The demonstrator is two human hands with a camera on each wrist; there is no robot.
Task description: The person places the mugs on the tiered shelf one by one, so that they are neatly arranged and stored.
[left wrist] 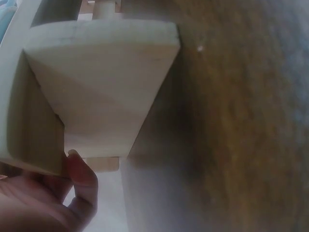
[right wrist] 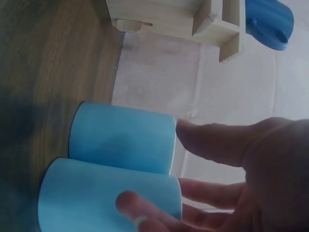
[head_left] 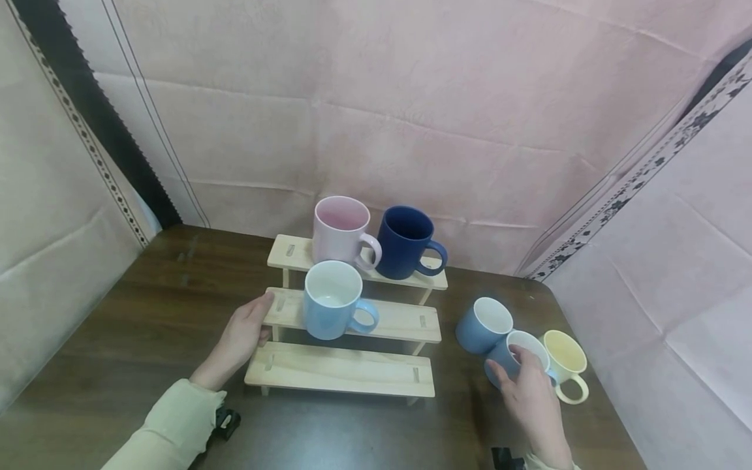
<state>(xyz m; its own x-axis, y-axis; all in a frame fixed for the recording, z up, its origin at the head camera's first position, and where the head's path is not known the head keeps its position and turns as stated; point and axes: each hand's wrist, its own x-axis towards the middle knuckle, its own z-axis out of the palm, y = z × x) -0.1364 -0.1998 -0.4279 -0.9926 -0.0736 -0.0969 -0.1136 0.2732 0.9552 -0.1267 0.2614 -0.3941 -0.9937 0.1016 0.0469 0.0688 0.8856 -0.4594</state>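
Note:
A three-step wooden stand (head_left: 352, 372) sits on the dark table. A pink mug (head_left: 337, 232) and a navy mug (head_left: 405, 241) share its top step, and a light blue mug (head_left: 329, 303) stands on the middle step. My left hand (head_left: 258, 320) grips the left end of the middle step; the left wrist view shows the thumb (left wrist: 79, 176) against a board of the stand (left wrist: 96, 87). My right hand (head_left: 508, 365) reaches over a light blue mug (head_left: 499, 358) on the table, fingers spread and touching its rim (right wrist: 106, 193).
A second blue mug (head_left: 478, 326) (right wrist: 120, 137) and a pale yellow mug (head_left: 565, 359) stand right beside the touched one. Pink cloth walls close in at the back and right. The bottom step of the stand carries nothing.

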